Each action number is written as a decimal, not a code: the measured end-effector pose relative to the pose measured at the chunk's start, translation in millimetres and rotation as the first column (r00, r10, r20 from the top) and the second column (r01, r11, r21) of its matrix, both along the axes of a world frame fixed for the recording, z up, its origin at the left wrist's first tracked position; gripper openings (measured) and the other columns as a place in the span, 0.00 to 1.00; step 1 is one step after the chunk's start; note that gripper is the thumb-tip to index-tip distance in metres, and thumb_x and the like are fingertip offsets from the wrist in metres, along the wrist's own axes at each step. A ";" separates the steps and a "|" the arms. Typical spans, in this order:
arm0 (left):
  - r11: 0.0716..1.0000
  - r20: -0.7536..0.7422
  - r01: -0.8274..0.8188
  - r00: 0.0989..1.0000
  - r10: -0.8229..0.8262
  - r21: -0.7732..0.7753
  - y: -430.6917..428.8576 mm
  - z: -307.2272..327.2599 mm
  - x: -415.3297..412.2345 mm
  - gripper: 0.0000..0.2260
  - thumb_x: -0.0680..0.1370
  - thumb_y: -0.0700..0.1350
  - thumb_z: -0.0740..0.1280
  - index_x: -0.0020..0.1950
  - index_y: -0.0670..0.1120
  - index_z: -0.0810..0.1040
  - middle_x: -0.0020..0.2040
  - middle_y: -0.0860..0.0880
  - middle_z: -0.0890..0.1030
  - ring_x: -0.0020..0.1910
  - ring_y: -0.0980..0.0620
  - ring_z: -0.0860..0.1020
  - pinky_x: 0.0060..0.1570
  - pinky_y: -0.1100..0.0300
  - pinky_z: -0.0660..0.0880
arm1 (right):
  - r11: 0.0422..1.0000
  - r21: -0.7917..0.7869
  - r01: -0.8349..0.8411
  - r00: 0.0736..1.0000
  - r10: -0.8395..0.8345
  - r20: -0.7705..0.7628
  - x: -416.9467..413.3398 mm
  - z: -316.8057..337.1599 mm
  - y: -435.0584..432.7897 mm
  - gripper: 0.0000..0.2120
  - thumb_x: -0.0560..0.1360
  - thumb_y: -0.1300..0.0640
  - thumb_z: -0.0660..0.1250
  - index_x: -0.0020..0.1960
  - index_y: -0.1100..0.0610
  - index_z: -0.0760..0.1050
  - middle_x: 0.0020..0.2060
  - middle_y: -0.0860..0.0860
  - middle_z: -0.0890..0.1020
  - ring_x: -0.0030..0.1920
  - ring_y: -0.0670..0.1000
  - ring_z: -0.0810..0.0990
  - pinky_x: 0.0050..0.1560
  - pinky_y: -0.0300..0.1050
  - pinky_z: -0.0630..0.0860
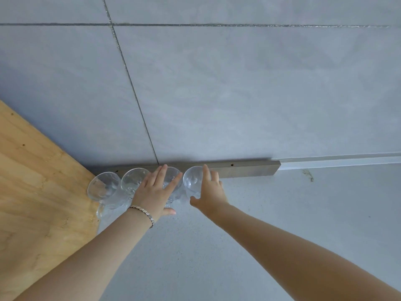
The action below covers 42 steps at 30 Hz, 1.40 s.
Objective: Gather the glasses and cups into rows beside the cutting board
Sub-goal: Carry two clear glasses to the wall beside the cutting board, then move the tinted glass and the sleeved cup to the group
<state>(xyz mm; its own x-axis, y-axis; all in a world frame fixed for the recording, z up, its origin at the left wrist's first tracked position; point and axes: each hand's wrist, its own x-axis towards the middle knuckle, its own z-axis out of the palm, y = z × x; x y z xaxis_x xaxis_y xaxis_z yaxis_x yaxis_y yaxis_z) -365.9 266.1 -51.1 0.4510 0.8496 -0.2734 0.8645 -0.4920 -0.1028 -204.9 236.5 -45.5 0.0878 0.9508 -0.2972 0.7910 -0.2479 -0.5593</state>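
Several clear glasses stand in a row along the back of the grey counter, right beside the wooden cutting board (36, 192). The leftmost glass (103, 186) touches the board's corner, and a second glass (133, 178) stands to its right. My left hand (155, 190) lies spread over the third glass (173, 181), fingers apart, thumb low on the counter side. My right hand (208, 190) is curled around the rightmost glass (193, 180), fingers against its right side, thumb in front.
A grey metal bar (243, 169) lies along the foot of the tiled wall behind the glasses. The pale counter (282, 213) stretches to the right and toward me. The tiled wall (238, 83) fills the upper view.
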 end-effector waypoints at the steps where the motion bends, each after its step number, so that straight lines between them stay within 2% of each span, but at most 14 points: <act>1: 1.000 -0.002 -0.007 1.000 0.007 -0.001 -0.4 0.7 1.0 0.45 0.71 0.62 0.67 0.76 0.55 0.40 0.78 0.41 0.41 0.78 0.44 0.43 0.76 0.51 0.47 | 1.000 0.002 0.001 1.000 -0.001 -0.004 0.4 -0.3 2.9 0.44 0.72 0.58 0.70 0.76 0.56 0.42 0.71 0.56 0.58 0.66 0.59 0.67 0.61 0.48 0.72; 6: 0.995 -0.070 -0.096 0.993 0.096 -0.006 -13.5 10.0 11.8 0.42 0.74 0.60 0.65 0.76 0.54 0.39 0.78 0.39 0.40 0.78 0.43 0.42 0.76 0.51 0.46 | 0.999 -0.033 -0.042 0.998 0.041 -0.041 10.1 7.0 0.8 0.47 0.73 0.55 0.70 0.76 0.57 0.39 0.75 0.55 0.55 0.67 0.58 0.70 0.61 0.48 0.73; 8: 0.986 -0.062 -0.164 0.985 0.164 0.014 -28.2 15.1 18.6 0.39 0.76 0.58 0.62 0.76 0.53 0.39 0.78 0.39 0.40 0.78 0.43 0.43 0.76 0.50 0.45 | 0.996 -0.082 -0.031 0.995 0.023 -0.098 19.1 12.1 -12.5 0.47 0.73 0.51 0.70 0.76 0.57 0.39 0.74 0.56 0.61 0.66 0.58 0.73 0.60 0.48 0.73; 10: 0.975 -0.023 -0.216 0.976 0.217 0.048 -49.4 21.4 28.9 0.35 0.78 0.56 0.59 0.77 0.52 0.41 0.78 0.42 0.44 0.78 0.44 0.49 0.76 0.49 0.48 | 0.984 -0.157 -0.083 0.994 0.069 -0.090 33.6 16.8 -35.0 0.40 0.73 0.48 0.68 0.75 0.56 0.48 0.67 0.58 0.72 0.62 0.58 0.75 0.60 0.50 0.75; 12: 0.970 0.065 -0.239 0.970 0.236 0.046 -73.3 26.3 44.9 0.30 0.79 0.53 0.58 0.77 0.51 0.48 0.76 0.44 0.56 0.73 0.45 0.62 0.72 0.51 0.58 | 0.941 -0.270 -0.203 0.979 0.204 -0.025 54.7 19.1 -64.4 0.32 0.75 0.49 0.66 0.73 0.57 0.58 0.64 0.57 0.75 0.63 0.57 0.74 0.62 0.50 0.72; 15: 0.941 0.217 -0.264 0.926 0.309 -0.211 -109.5 27.3 75.0 0.18 0.78 0.50 0.58 0.68 0.51 0.65 0.62 0.48 0.75 0.58 0.47 0.76 0.56 0.55 0.73 | 0.846 -0.444 -0.294 0.942 0.336 0.016 96.6 20.1 -116.9 0.23 0.76 0.50 0.65 0.68 0.55 0.68 0.64 0.54 0.76 0.65 0.54 0.73 0.63 0.47 0.69; 17: 0.901 0.206 -0.191 0.936 0.287 -0.388 -134.0 22.7 101.4 0.09 0.78 0.49 0.58 0.56 0.51 0.72 0.60 0.49 0.78 0.57 0.49 0.78 0.56 0.57 0.74 | 0.822 -0.500 -0.273 0.943 0.333 0.032 131.0 19.1 -151.8 0.20 0.76 0.51 0.64 0.67 0.55 0.70 0.62 0.54 0.78 0.64 0.52 0.74 0.62 0.46 0.70; 19: 0.856 0.156 -0.131 0.959 0.238 -0.500 -153.8 17.5 133.7 0.01 0.78 0.47 0.59 0.47 0.53 0.69 0.60 0.49 0.78 0.59 0.50 0.76 0.58 0.60 0.72 | 0.821 -0.527 -0.218 0.951 0.299 0.072 171.1 19.8 -183.0 0.20 0.76 0.51 0.63 0.66 0.56 0.70 0.63 0.54 0.77 0.65 0.53 0.72 0.63 0.47 0.69; 22: 0.844 0.115 -0.060 0.983 0.143 -0.533 -175.4 14.3 186.9 0.05 0.77 0.47 0.59 0.41 0.55 0.67 0.55 0.49 0.77 0.55 0.50 0.76 0.55 0.62 0.71 | 0.821 -0.559 -0.116 0.962 0.233 0.142 238.3 23.8 -220.3 0.20 0.77 0.51 0.61 0.66 0.58 0.71 0.66 0.54 0.74 0.66 0.54 0.71 0.63 0.49 0.69; 27: 0.851 0.111 0.028 0.993 0.036 -0.525 -201.9 22.8 309.4 0.02 0.77 0.46 0.59 0.45 0.52 0.68 0.55 0.50 0.76 0.49 0.52 0.73 0.48 0.66 0.67 | 0.838 -0.543 0.051 0.978 0.067 0.195 370.8 32.2 -281.2 0.22 0.77 0.48 0.61 0.69 0.54 0.67 0.69 0.51 0.69 0.70 0.52 0.67 0.66 0.49 0.66; 31: 0.864 0.131 0.068 0.991 -0.002 -0.498 -223.6 32.0 424.2 0.01 0.78 0.46 0.59 0.47 0.51 0.70 0.60 0.49 0.76 0.59 0.51 0.75 0.56 0.64 0.69 | 0.842 -0.525 0.123 0.971 0.006 0.237 486.9 39.2 -322.6 0.23 0.77 0.46 0.60 0.69 0.53 0.66 0.70 0.49 0.68 0.70 0.51 0.66 0.66 0.49 0.65; 35: 0.862 0.149 0.047 0.988 0.033 -0.505 -248.9 38.6 532.0 0.06 0.78 0.45 0.60 0.50 0.49 0.75 0.60 0.48 0.78 0.59 0.50 0.76 0.56 0.63 0.71 | 0.863 -0.459 0.210 0.968 -0.118 0.220 605.8 47.0 -360.1 0.20 0.77 0.49 0.60 0.67 0.53 0.68 0.65 0.51 0.74 0.64 0.52 0.73 0.62 0.48 0.69; 39: 0.837 0.151 0.053 0.988 0.036 -0.545 -276.0 44.2 620.2 0.04 0.78 0.46 0.60 0.48 0.50 0.74 0.60 0.47 0.78 0.59 0.50 0.77 0.55 0.64 0.71 | 0.896 -0.304 0.324 0.933 -0.249 0.260 713.0 58.5 -391.1 0.16 0.77 0.51 0.61 0.63 0.52 0.71 0.60 0.50 0.77 0.59 0.52 0.76 0.56 0.45 0.71; 42: 0.825 0.158 0.046 0.986 0.052 -0.563 -287.9 44.4 667.8 0.04 0.78 0.46 0.59 0.44 0.52 0.71 0.57 0.49 0.78 0.53 0.51 0.77 0.50 0.63 0.70 | 0.903 -0.049 0.427 0.857 -0.387 0.340 785.1 69.8 -396.0 0.16 0.76 0.52 0.62 0.63 0.52 0.72 0.61 0.50 0.75 0.61 0.54 0.75 0.57 0.46 0.72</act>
